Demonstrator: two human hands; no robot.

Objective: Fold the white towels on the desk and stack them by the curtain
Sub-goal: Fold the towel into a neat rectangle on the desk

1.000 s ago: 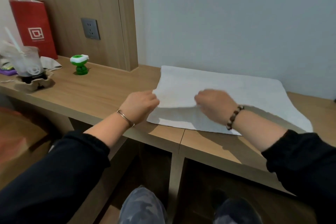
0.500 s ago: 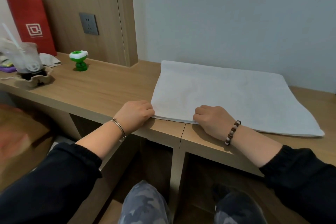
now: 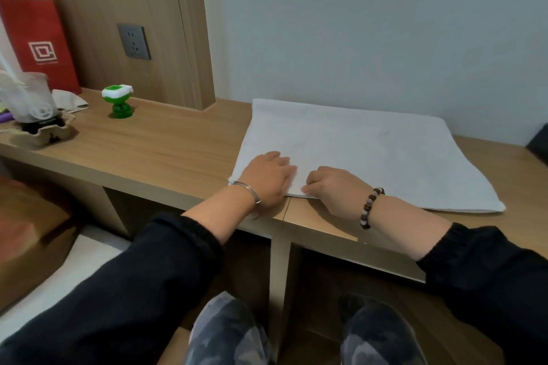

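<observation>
1. White towel (image 3: 370, 157) lies flat on the desk (image 3: 163, 151), against the wall.
2. Left hand (image 3: 267, 178) presses flat, fingers straight, on its near corner; right hand (image 3: 335, 187) curls at the near edge, grip unclear.
3. Risk: lifting one side alone may skew the fold.

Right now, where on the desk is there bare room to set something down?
Widest bare desk lies between the green toy and the white towel. A smaller patch lies right of the towel. The far left is crowded: cup, red bag.
</observation>
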